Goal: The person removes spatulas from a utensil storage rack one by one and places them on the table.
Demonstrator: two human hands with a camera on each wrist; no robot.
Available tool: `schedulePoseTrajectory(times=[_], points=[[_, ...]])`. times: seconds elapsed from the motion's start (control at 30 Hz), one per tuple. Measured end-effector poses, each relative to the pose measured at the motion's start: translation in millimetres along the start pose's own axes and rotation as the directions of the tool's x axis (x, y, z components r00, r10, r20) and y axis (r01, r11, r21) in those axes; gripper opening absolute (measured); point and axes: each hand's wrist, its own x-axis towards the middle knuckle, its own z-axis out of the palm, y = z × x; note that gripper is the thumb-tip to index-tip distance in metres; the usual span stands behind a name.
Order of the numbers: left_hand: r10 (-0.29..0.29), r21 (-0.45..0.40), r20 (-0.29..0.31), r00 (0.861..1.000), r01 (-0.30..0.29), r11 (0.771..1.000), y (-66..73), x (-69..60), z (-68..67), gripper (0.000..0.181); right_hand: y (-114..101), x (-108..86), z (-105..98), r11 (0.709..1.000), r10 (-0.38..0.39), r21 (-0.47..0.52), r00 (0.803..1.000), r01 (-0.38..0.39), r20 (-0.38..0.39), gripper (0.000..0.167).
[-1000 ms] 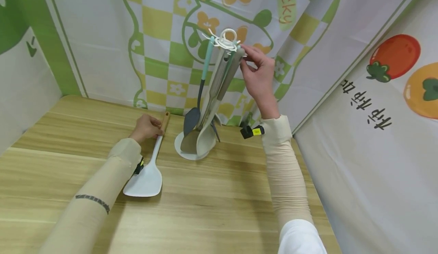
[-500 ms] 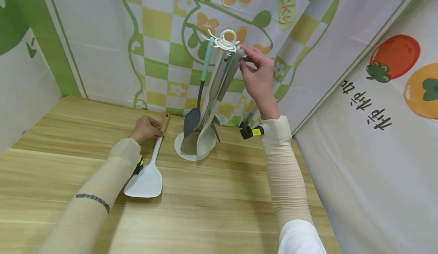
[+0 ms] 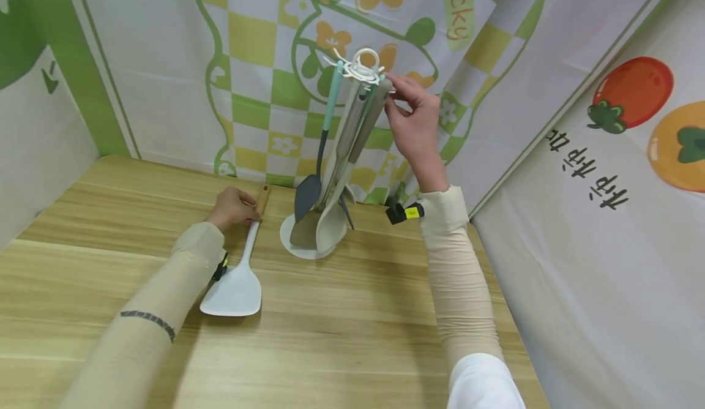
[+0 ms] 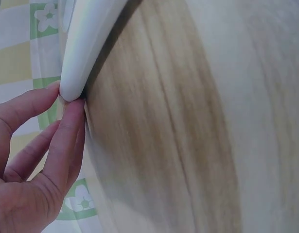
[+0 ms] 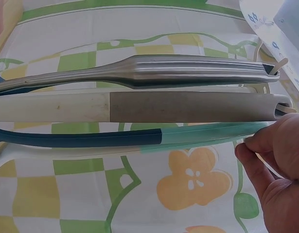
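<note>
A white turner (image 3: 234, 292) with a wooden handle (image 3: 265, 198) is low over or on the table, its blade toward me; I cannot tell whether it rests fully. My left hand (image 3: 234, 207) pinches it where handle and white shaft (image 4: 88, 48) meet. To its right, a white utensil rack (image 3: 292, 247) holds several hanging tools: a dark turner with a teal handle (image 3: 333, 97), a cream spoon (image 3: 332, 225) and a steel-handled tool (image 5: 188, 70). My right hand (image 3: 415, 118) is at the rack's top, thumb and finger pinching the end of a teal-handled utensil (image 5: 207, 133).
The wooden table (image 3: 352, 348) stretches in front of the rack. Behind stands a green and yellow checked curtain (image 3: 253, 35), close to the rack. A pale printed cloth wall (image 3: 595, 262) borders the right side.
The white turner's handle end has shifted very slightly left and toward me, with my left hand. My right hand and the rack stay in place.
</note>
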Motion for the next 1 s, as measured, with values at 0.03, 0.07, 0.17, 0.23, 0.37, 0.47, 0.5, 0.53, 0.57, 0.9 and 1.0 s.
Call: schedulePoseTrajectory(times=[0.03, 0.07, 0.17, 0.23, 0.37, 0.47, 0.5, 0.53, 0.57, 0.9, 1.0], points=[[0.011, 0.018, -0.003, 1.000, -0.011, 1.000, -0.6, 0.5, -0.7, 0.047, 0, 0.0, 0, 1.000, -0.002, 0.003, 1.000, 0.002, -0.003, 0.027], [0.026, 0.043, -0.008, 1.000, -0.026, 0.999, -0.9, 0.9, -1.7, 0.047, 0, 0.1, 0, 1.000, -0.004, 0.002, 1.000, 0.004, -0.005, 0.027], [0.076, 0.131, -0.018, 0.997, -0.073, 0.989, 0.7, -0.1, -6.0, 0.047, -1, 0.7, 1, 1.000, -0.008, -0.002, 1.000, 0.007, -0.015, 0.026], [0.117, 0.187, -0.027, 0.993, -0.110, 0.976, 4.7, -2.5, -9.0, 0.047, -1, 1.1, 1, 1.000, -0.004, -0.010, 1.000, 0.004, -0.017, 0.025], [0.200, 0.208, -0.015, 0.980, -0.193, 0.959, 19.1, -7.0, -13.6, 0.045, -2, 2.0, 3, 1.000, 0.019, -0.024, 1.000, -0.020, -0.021, 0.027], [0.267, 0.197, -0.011, 0.963, -0.260, 0.945, 32.2, -7.1, -13.8, 0.041, -3, 2.0, 3, 0.999, 0.022, -0.029, 0.999, -0.023, -0.036, 0.031], [0.289, 0.188, -0.011, 0.957, -0.282, 0.941, 36.8, -7.1, -13.4, 0.040, -3, 1.7, 4, 0.999, 0.019, -0.026, 0.999, -0.020, -0.042, 0.032], [0.301, 0.181, -0.015, 0.953, -0.294, 0.939, 41.4, -7.3, -13.1, 0.039, -3, 1.7, 4, 1.000, 0.012, -0.028, 0.999, -0.013, -0.046, 0.031], [0.320, 0.173, -0.025, 0.947, -0.311, 0.935, 45.9, -7.8, -12.8, 0.039, -3, 1.5, 4, 1.000, 0.000, -0.027, 0.999, -0.001, -0.050, 0.030], [0.482, 0.022, -0.199, 0.854, -0.487, 0.873, 94.5, -21.4, -5.0, 0.034, -15, -3.3, 10, 1.000, 0.007, -0.005, 0.996, -0.008, -0.093, 0.023], [0.521, -0.017, -0.225, 0.824, -0.538, 0.843, 109.8, -26.6, -3.8, 0.033, -17, -4.4, 11, 1.000, 0.001, -0.001, 0.995, -0.001, -0.100, 0.023]])
